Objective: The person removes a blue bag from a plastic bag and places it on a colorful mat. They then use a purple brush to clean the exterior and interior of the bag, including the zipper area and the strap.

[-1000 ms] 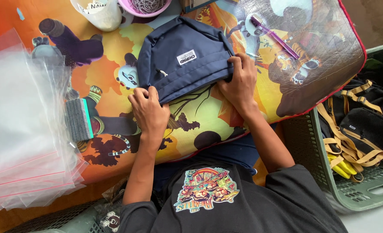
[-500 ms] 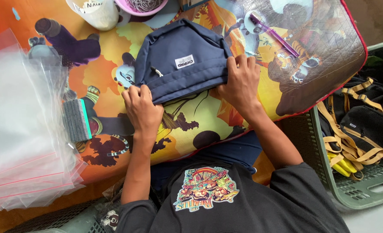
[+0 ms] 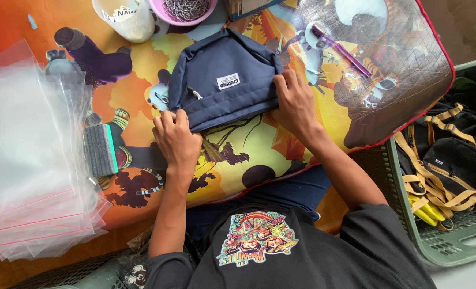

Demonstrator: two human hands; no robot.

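Your open lane: bare mat (image 3: 248, 155) at lower centre of frame, below navy bag (image 3: 224, 80). Frame left blocked by plastic bag stack (image 3: 29, 160) and grey brush (image 3: 99, 151). Cups (image 3: 122, 18) crowd top edge. Purple pen (image 3: 342, 49) upper right; green crate (image 3: 452, 235) walls right side.
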